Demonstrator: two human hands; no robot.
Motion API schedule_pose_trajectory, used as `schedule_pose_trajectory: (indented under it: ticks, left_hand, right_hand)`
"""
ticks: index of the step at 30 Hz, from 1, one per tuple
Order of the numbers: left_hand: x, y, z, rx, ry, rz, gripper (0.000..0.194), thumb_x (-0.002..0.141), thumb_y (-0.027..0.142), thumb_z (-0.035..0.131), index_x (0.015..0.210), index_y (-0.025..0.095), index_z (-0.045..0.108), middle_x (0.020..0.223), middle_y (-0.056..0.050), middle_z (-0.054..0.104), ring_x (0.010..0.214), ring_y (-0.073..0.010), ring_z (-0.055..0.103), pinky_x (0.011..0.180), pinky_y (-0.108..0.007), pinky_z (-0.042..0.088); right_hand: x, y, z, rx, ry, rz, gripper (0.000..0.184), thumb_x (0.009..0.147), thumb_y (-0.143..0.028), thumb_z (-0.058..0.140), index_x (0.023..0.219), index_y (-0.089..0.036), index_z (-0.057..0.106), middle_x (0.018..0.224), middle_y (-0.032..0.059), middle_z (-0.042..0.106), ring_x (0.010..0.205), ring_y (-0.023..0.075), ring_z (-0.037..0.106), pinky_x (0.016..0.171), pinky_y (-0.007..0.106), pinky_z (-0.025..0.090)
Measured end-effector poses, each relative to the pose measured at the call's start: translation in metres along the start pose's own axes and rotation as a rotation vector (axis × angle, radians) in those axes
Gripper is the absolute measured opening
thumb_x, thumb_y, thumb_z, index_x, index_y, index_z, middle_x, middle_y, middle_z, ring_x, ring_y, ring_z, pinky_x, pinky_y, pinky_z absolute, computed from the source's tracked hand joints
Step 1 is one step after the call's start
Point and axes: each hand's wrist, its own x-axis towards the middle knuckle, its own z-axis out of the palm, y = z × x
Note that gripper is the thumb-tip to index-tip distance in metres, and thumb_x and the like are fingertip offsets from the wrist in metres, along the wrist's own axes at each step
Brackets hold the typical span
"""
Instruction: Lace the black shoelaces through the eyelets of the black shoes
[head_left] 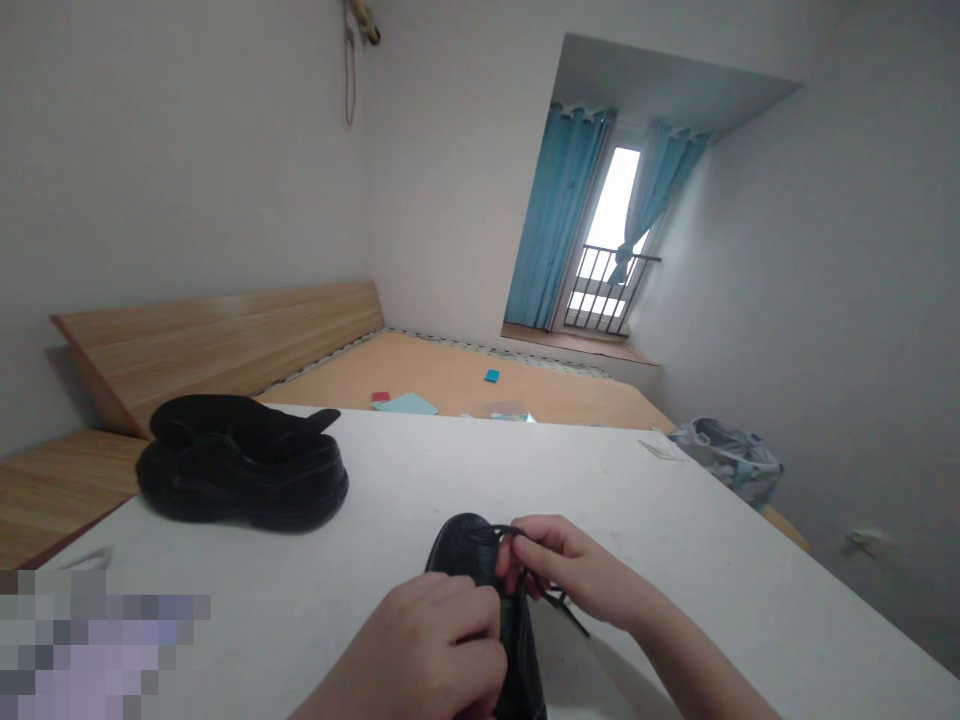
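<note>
A black lace-up shoe [517, 650] stands on the white table in front of me, its toe pointing away. My right hand [562, 562] pinches a thin black shoelace [491, 532] over the shoe's front, and a lace end dangles below the fingers. Against the shoe's left side, my left hand [431, 645] is closed with curled fingers. Its fingertips are hidden, so what it grips does not show. A second black shoe [244, 485] sits apart at the table's left, side on, with a strap or tongue sticking out to the right.
The white table [360, 620] reaches to a bed with a tan mat [450, 355] and wooden headboard [247, 335]. Papers [661, 446] lie near its right edge, beside a patterned fabric bag [731, 460]. A pixelated patch covers the lower left corner.
</note>
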Motion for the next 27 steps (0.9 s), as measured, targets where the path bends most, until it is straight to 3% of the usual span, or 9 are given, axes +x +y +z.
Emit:
schedule_pose_trajectory:
  ticks: [4, 9, 12, 16, 18, 21, 23, 25, 27]
  left_hand:
    - [0.003, 0.014, -0.013, -0.106, 0.043, -0.033, 0.011, 0.069, 0.013, 0.045, 0.066, 0.023, 0.040, 0.053, 0.006, 0.050, 0.049, -0.0129, 0.045, 0.054, -0.027, 0.030]
    - [0.013, 0.023, -0.033, -0.218, 0.198, -0.598, 0.023, 0.091, 0.025, 0.038, 0.078, 0.023, 0.056, 0.075, 0.001, 0.062, 0.072, -0.0170, 0.059, 0.068, -0.026, 0.042]
    - [0.018, 0.015, -0.031, -0.372, 0.175, -0.723, 0.029, 0.091, 0.040, 0.045, 0.077, 0.023, 0.063, 0.088, -0.002, 0.067, 0.089, -0.0212, 0.060, 0.082, -0.029, 0.043]
    - [0.020, 0.007, -0.026, -0.504, 0.219, -0.831, 0.030, 0.085, 0.045, 0.054, 0.073, 0.021, 0.066, 0.081, -0.003, 0.066, 0.084, -0.0219, 0.059, 0.078, -0.029, 0.045]
    - [0.021, 0.005, -0.026, -0.584, 0.294, -0.900, 0.032, 0.085, 0.046, 0.054, 0.072, 0.020, 0.067, 0.078, -0.003, 0.066, 0.083, -0.0217, 0.060, 0.078, -0.029, 0.045]
    - [0.020, 0.003, -0.029, -0.853, 0.520, -1.006, 0.032, 0.082, 0.048, 0.056, 0.066, 0.020, 0.059, 0.070, 0.000, 0.063, 0.082, -0.0201, 0.061, 0.083, -0.029, 0.047]
    - [0.020, 0.001, -0.030, -1.062, 0.679, -1.086, 0.034, 0.080, 0.046, 0.059, 0.060, 0.021, 0.048, 0.054, 0.005, 0.049, 0.064, -0.0159, 0.056, 0.071, -0.026, 0.050]
    - [0.020, -0.001, -0.031, -1.197, 0.829, -1.178, 0.035, 0.078, 0.041, 0.062, 0.058, 0.021, 0.041, 0.047, 0.009, 0.033, 0.046, -0.0109, 0.041, 0.054, -0.023, 0.046]
    - [0.021, -0.003, -0.032, -1.240, 0.969, -1.232, 0.032, 0.079, 0.034, 0.061, 0.058, 0.020, 0.040, 0.046, 0.010, 0.027, 0.040, -0.0077, 0.028, 0.044, -0.021, 0.040]
  right_hand:
    - [-0.001, 0.002, 0.006, 0.018, 0.035, -0.033, 0.052, 0.089, -0.062, 0.051, 0.081, -0.012, 0.063, 0.069, 0.0025, 0.056, 0.061, 0.0115, 0.047, 0.056, 0.023, 0.035]
    - [-0.006, -0.006, 0.016, -0.098, 0.143, -0.213, 0.046, 0.096, -0.054, 0.045, 0.079, -0.015, 0.063, 0.074, 0.0018, 0.053, 0.069, 0.0134, 0.047, 0.065, 0.026, 0.037]
    - [-0.012, -0.016, 0.023, -0.273, 0.154, -0.353, 0.036, 0.102, -0.039, 0.039, 0.085, -0.017, 0.062, 0.086, 0.0036, 0.055, 0.081, 0.0152, 0.052, 0.074, 0.027, 0.039]
    - [-0.015, -0.022, 0.031, -0.390, 0.107, -0.341, 0.021, 0.098, -0.025, 0.047, 0.086, -0.018, 0.063, 0.098, 0.0047, 0.056, 0.090, 0.0155, 0.053, 0.079, 0.027, 0.040]
    - [-0.012, -0.019, 0.029, -0.299, 0.149, -0.342, 0.023, 0.098, -0.028, 0.049, 0.088, -0.018, 0.067, 0.100, 0.0056, 0.056, 0.091, 0.0159, 0.053, 0.080, 0.027, 0.041]
    - [-0.005, -0.006, 0.011, 0.161, 0.311, -0.218, 0.032, 0.091, -0.042, 0.060, 0.081, -0.014, 0.069, 0.083, 0.0064, 0.060, 0.074, 0.0145, 0.055, 0.068, 0.024, 0.043]
    - [-0.001, 0.004, -0.010, 0.485, 0.422, -0.103, 0.037, 0.086, -0.048, 0.066, 0.072, -0.013, 0.065, 0.063, 0.0022, 0.056, 0.059, 0.0111, 0.050, 0.057, 0.020, 0.041]
    - [0.001, 0.015, -0.036, 0.632, 0.511, -0.072, 0.034, 0.084, -0.047, 0.069, 0.072, -0.016, 0.059, 0.054, -0.0033, 0.049, 0.052, 0.0082, 0.044, 0.051, 0.016, 0.038]
    - [-0.001, 0.025, -0.064, 0.752, 0.574, -0.051, 0.031, 0.082, -0.040, 0.072, 0.072, -0.018, 0.053, 0.050, -0.0079, 0.040, 0.045, 0.0059, 0.036, 0.045, 0.013, 0.034]
